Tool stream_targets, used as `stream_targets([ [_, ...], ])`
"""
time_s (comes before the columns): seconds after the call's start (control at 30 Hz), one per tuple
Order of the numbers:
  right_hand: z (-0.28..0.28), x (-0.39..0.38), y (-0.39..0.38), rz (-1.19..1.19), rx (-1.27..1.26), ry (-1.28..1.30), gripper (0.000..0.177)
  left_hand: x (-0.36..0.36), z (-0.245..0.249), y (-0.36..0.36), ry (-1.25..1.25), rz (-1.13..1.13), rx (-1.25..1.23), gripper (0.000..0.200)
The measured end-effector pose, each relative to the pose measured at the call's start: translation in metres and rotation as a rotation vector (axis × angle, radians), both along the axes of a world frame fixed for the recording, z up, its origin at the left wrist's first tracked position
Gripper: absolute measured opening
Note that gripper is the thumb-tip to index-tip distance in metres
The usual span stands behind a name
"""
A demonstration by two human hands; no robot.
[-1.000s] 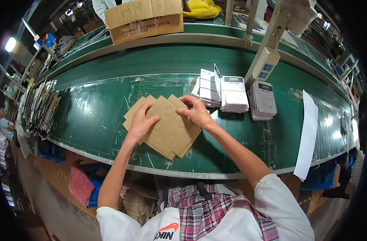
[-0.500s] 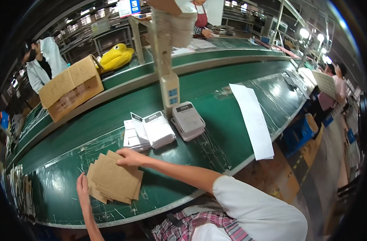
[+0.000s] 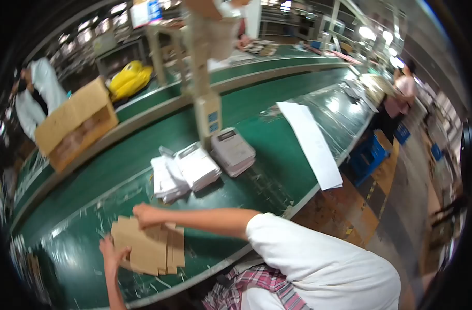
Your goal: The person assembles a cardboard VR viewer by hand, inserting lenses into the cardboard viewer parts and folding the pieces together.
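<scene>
At the bottom of the frame are a white sleeve (image 3: 324,253) and a pink plaid cloth (image 3: 254,289). In the lower left, one loose, fanned pile of flat brown cardboard pieces (image 3: 140,248) lies on the green tabletop (image 3: 210,232); the overlapping sheets cannot be counted. The left hand (image 3: 112,254) is at the pile's left edge, its grip spread, thumb reaching over the cardboard. The right hand (image 3: 148,215) is at the upper edge, fingers curled together; whether its grip pinches a sheet cannot be told.

Mid-frame stand three stacks of printed papers: a splayed left stack (image 3: 167,181), a middle stack (image 3: 199,168) and a greyer right stack (image 3: 233,150). The greyer one has a dark label band, its writing too blurred to read. One long white sheet (image 3: 311,144) lies right of them.

Behind the stacks, a post bears a socket box (image 3: 210,116) with two blue outlets. At right is a blue plastic stool or bin (image 3: 369,157). In the upper left are one cardboard box (image 3: 77,121), its contents hidden and marks unreadable, and a yellow object (image 3: 130,80). One person (image 3: 42,95) is beyond the box, another (image 3: 401,93) at upper right.
</scene>
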State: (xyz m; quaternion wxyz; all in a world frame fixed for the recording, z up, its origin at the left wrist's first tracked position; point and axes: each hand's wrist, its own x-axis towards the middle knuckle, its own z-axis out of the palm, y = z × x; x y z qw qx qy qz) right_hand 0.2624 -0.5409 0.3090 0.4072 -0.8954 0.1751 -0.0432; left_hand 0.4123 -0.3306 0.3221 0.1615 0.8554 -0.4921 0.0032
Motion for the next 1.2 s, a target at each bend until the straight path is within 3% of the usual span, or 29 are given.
stream_targets([
  [0.03, -0.009, -0.001, -0.004, -0.008, -0.071, -0.069, 0.049, -0.009, 0.017, -0.005, 0.207, -0.005, 0.019, 0.079],
  [0.07, 0.001, -0.016, -0.008, 0.009, -0.010, -0.118, 0.048, 0.006, 0.000, -0.008, 0.357, -0.060, -0.006, 0.079],
  [0.13, 0.004, -0.023, -0.010, -0.036, 0.098, -0.081, 0.055, -0.018, 0.021, -0.007, 0.258, 0.022, -0.022, 0.076],
  [0.17, 0.005, -0.022, -0.010, -0.029, 0.038, -0.089, 0.054, -0.024, 0.024, -0.007, 0.202, 0.063, -0.004, 0.072],
  [0.2, 0.025, -0.024, -0.006, 0.003, 0.127, -0.044, 0.053, -0.035, 0.039, -0.007, 0.257, 0.132, 0.045, 0.068],
  [0.3, 0.038, -0.026, 0.004, 0.026, 0.057, -0.105, 0.048, -0.042, 0.035, 0.009, 0.307, 0.154, 0.016, 0.059],
  [0.4, 0.041, -0.038, 0.015, -0.065, -0.416, -0.379, 0.044, -0.055, 0.054, 0.008, 0.200, 0.075, -0.064, 0.050],
  [0.5, 0.074, -0.047, 0.012, -0.019, 0.245, -0.183, 0.042, -0.056, 0.066, 0.006, 0.454, 0.072, -0.198, 0.046],
  [0.53, 0.077, -0.051, 0.006, 0.032, 0.581, -0.112, 0.041, -0.058, 0.074, 0.005, 0.533, 0.052, -0.208, 0.044],
  [0.63, 0.098, -0.074, 0.000, 0.096, 0.742, -0.237, 0.041, -0.072, 0.114, 0.005, 0.724, -0.009, -0.276, 0.041],
  [0.77, 0.123, -0.118, -0.001, 0.059, 0.759, -0.403, 0.035, -0.116, 0.147, -0.009, 0.762, -0.125, -0.333, 0.039],
  [0.83, 0.112, -0.141, -0.011, 0.080, 0.744, -0.429, 0.037, -0.137, 0.138, -0.015, 0.426, -0.211, -0.389, 0.040],
  [0.93, 0.097, -0.176, -0.008, -0.007, 0.765, -0.463, 0.040, -0.174, 0.127, -0.028, 0.303, -0.277, -0.454, 0.045],
  [1.03, 0.078, -0.198, -0.011, -0.018, 0.790, -0.436, 0.039, -0.194, 0.137, -0.036, 0.269, -0.305, -0.344, 0.041],
  [1.1, 0.083, -0.207, -0.014, -0.034, 0.746, -0.419, 0.036, -0.189, 0.144, -0.037, 0.349, -0.362, -0.328, 0.037],
  [1.2, 0.104, -0.218, -0.019, 0.114, 0.724, -0.458, 0.035, -0.193, 0.192, -0.042, 0.803, -0.340, -0.034, 0.036],
])
